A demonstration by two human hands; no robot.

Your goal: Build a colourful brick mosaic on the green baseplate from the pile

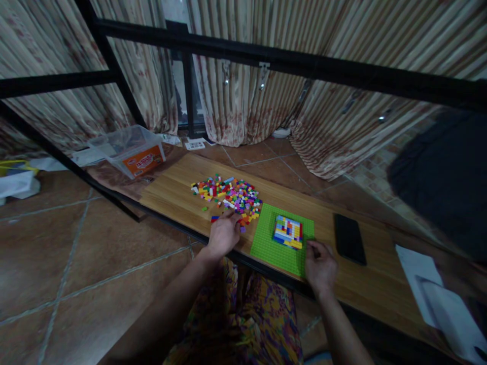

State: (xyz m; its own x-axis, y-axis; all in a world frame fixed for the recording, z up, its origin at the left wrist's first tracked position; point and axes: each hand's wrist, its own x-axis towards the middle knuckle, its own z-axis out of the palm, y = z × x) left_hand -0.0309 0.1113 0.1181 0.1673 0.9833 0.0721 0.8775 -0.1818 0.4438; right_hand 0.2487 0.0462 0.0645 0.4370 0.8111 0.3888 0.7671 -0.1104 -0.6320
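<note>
Our arms (167,306) are flanking the block (288,232), left hand (224,234) curling over bricks (245,196), right hand (321,266) curling at the plate's (264,243) right; grips unclear.

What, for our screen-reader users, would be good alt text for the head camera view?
A person's left hand is at the near edge of a pile of colourful toy bricks, the right hand at the right edge of a green baseplate bearing a brick build. A black phone lies farther right on the wooden tabletop.

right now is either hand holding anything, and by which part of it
It cannot be told: the left hand is at the loose bricks, the right hand by the green baseplate.
</note>
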